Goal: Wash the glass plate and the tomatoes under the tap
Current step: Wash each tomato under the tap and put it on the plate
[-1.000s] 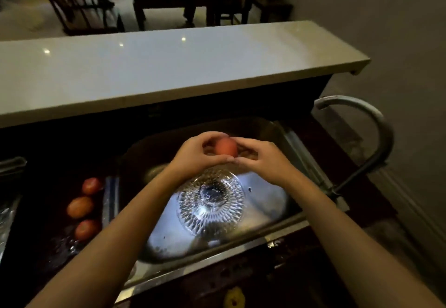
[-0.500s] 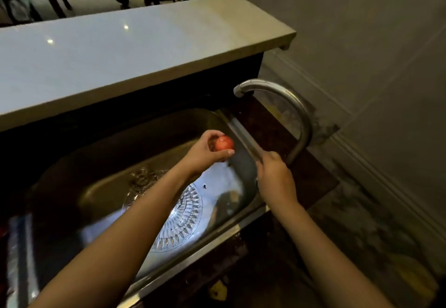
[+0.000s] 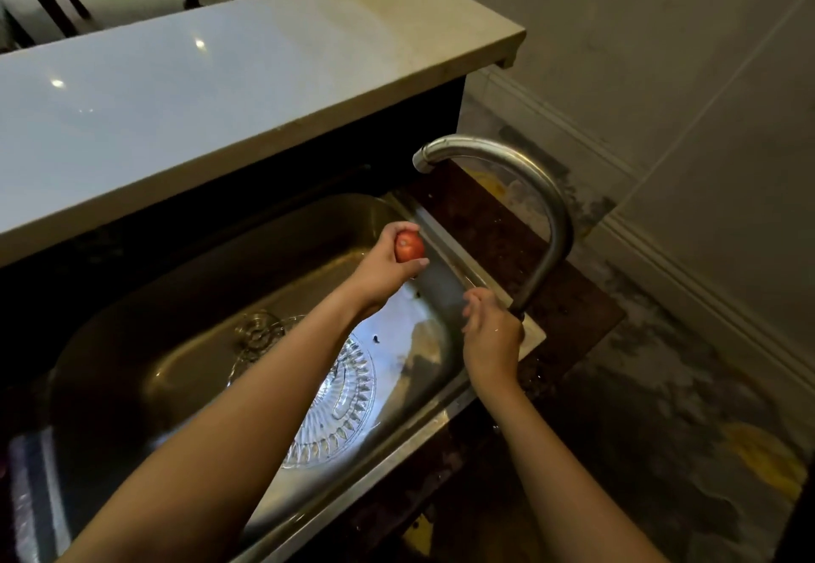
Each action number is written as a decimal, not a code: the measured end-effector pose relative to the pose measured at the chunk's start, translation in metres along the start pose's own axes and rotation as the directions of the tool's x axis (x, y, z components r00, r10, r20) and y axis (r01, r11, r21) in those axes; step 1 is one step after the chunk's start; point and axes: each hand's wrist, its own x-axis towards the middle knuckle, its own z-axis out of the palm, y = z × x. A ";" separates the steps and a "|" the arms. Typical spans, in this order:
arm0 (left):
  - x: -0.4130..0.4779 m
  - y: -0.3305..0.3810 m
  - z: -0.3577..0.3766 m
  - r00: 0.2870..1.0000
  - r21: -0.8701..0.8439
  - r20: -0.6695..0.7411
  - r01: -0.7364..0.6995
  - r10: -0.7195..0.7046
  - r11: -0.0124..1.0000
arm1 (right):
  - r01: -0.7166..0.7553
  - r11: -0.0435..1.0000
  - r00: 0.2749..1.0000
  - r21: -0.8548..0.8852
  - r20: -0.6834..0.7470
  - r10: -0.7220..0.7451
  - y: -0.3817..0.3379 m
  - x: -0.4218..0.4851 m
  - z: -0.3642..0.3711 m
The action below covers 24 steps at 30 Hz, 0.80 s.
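Observation:
My left hand (image 3: 384, 266) grips a red tomato (image 3: 409, 246) above the right end of the steel sink (image 3: 145, 359), below the spout of the curved tap (image 3: 520, 161). No water shows at the spout. My right hand (image 3: 491, 333) is at the base of the tap, fingers curled; what they hold is hidden. The patterned glass plate (image 3: 348, 404) lies flat on the sink floor, partly covered by my left forearm. The other tomatoes are out of view.
A pale raised counter (image 3: 211, 77) runs behind the sink. The drain (image 3: 258, 333) sits left of the plate. A dark stone worktop (image 3: 569, 298) surrounds the tap, and a wall with a skirting board is to the right.
My right hand left the tomato and went to the tap's base. My left hand carried the tomato right, under the spout. The view swung right, hiding the tomatoes on the left.

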 end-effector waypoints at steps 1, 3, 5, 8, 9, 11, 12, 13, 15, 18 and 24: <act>0.003 0.002 0.001 1.000 0.010 0.004 -0.008 0.008 1.000 | -0.003 1.000 1.000 -0.008 -0.006 0.002 -0.001 0.001 0.000; 0.007 0.006 0.002 1.000 0.022 0.013 -0.019 0.019 1.000 | -0.006 0.999 1.000 -0.038 -0.010 0.006 -0.002 0.001 0.001; 0.010 0.008 0.003 1.000 0.029 0.021 -0.023 0.023 0.999 | -0.015 0.997 1.000 -0.070 -0.009 0.014 -0.001 0.002 0.002; 0.014 0.009 0.004 0.999 0.017 0.045 -0.023 0.022 1.000 | -0.027 0.993 1.000 -0.112 -0.014 0.026 -0.001 0.006 0.002; 0.014 0.009 0.004 0.998 0.015 0.056 -0.021 0.020 1.000 | -0.027 0.993 1.000 -0.117 -0.013 0.026 -0.001 0.006 0.002; 0.016 0.010 0.004 0.997 0.015 0.070 -0.023 0.022 1.000 | -0.021 0.992 1.000 -0.122 -0.018 0.019 -0.003 0.008 0.002; 0.017 0.010 0.004 0.997 0.017 0.072 -0.027 0.025 0.999 | -0.020 0.992 1.000 -0.124 -0.023 0.017 -0.003 0.009 0.002; 0.017 0.010 0.004 0.997 0.021 0.074 -0.032 0.031 0.999 | -0.022 0.992 0.999 -0.127 -0.027 0.019 -0.003 0.010 0.003; 0.018 0.011 0.004 0.996 0.030 0.079 -0.043 0.041 0.999 | -0.033 0.990 0.999 -0.135 -0.030 0.029 -0.002 0.011 0.004; 0.018 0.013 0.006 0.995 0.035 0.086 -0.044 0.041 0.998 | -0.042 0.990 0.999 -0.132 -0.020 0.040 -0.002 0.013 0.005; 0.020 0.014 0.006 0.996 0.039 0.086 -0.024 0.021 0.999 | -0.055 0.983 0.998 -0.176 0.001 0.056 -0.001 0.016 0.006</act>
